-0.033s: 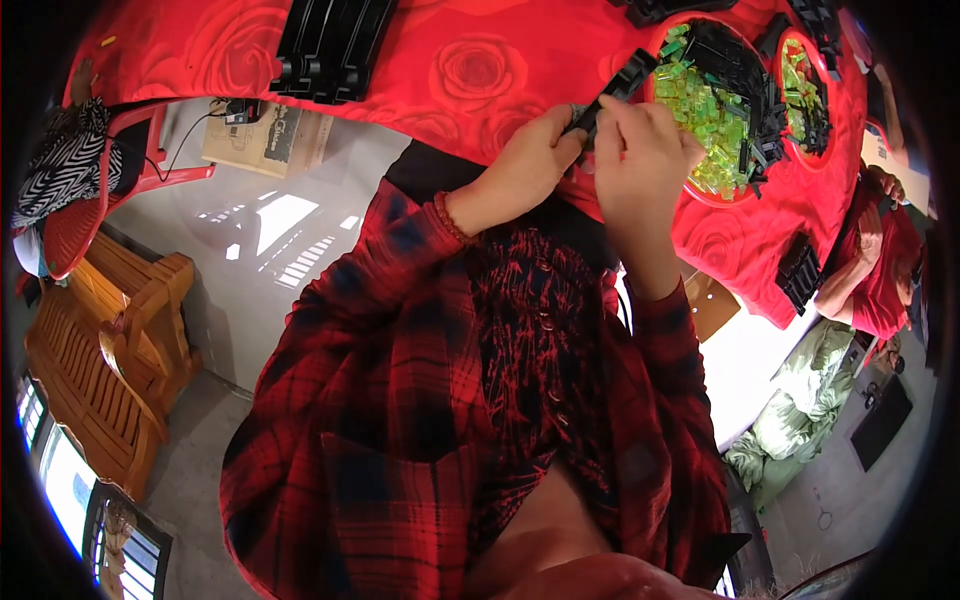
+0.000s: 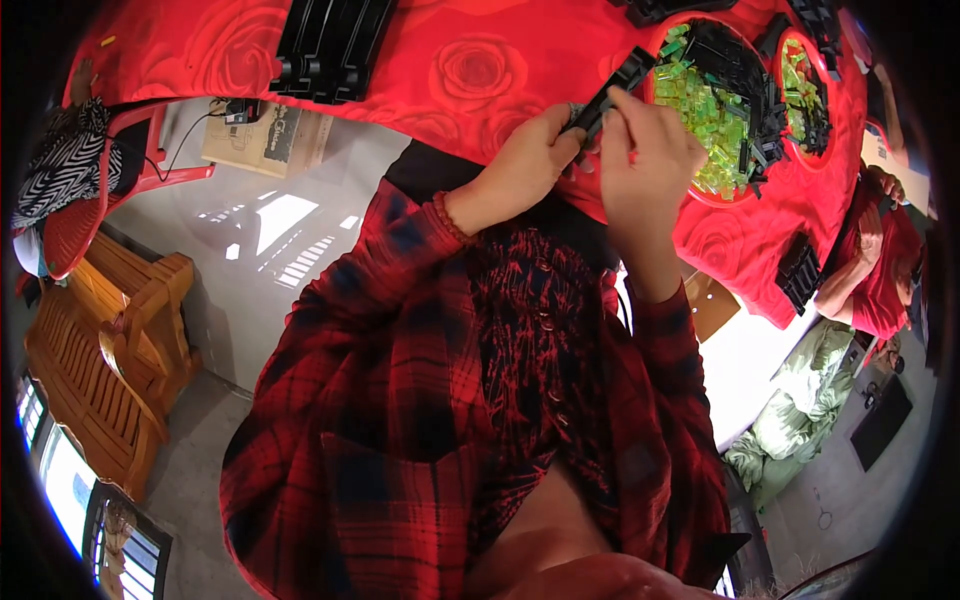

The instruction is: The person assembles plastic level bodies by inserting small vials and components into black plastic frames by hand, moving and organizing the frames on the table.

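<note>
A long, narrow black plastic strip is held slantwise over the near edge of the red rose-patterned table cover. My left hand is closed round its lower end, thumb and fingers pinching it. My right hand is bent over the strip's right side, with its index fingertip against the strip. The other right fingers are curled, and anything small beneath them is hidden. Just right of that hand sits a round red-rimmed tray holding yellow-green translucent pieces and small black pieces.
Several long black plastic pieces lie on the cover at left. A smaller tray of similar pieces is farther right. Another person in a red top works at the right edge. A red chair and a cardboard box stand left.
My right hand's index finger has straightened slightly along the strip, and the hand has shifted a little down and right. My left hand keeps its hold.
</note>
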### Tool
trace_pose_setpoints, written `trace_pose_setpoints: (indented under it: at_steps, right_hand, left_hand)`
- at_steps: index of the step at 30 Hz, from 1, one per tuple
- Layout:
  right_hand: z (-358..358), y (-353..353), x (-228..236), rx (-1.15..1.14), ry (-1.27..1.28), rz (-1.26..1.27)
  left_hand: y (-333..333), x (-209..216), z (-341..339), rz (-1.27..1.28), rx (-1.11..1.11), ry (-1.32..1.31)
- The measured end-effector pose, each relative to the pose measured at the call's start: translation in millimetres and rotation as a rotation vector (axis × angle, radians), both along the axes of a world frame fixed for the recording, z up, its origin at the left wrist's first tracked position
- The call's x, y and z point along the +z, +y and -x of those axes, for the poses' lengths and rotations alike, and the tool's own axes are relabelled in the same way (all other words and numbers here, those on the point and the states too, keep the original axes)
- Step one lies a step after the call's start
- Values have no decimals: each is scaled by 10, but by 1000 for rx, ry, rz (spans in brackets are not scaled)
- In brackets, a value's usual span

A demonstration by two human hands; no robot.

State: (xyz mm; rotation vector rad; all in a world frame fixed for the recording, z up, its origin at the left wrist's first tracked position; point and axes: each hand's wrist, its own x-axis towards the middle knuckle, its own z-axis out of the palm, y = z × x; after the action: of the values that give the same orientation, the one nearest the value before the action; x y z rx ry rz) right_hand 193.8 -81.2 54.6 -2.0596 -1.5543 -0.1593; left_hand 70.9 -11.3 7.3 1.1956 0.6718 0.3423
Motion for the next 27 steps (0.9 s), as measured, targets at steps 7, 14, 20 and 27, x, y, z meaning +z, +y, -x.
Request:
trace_pose_setpoints:
  at_steps: [7,14,20,27]
  right_hand:
    - [-126,-33,75,-139,279,-138]
    - [-78,32,-21,-118,820,-143]
    - [-60,41,10,-46,843,-119]
    - [85,-11,-82,-29,547,-182]
  left_hand:
    - [-17,32,16,187,17,-134]
    - [-55,91,17,-6,5,-115]
    - [-77,114,4,-84,57,-46]
    - [-138,120,-42,-77,204,-38]
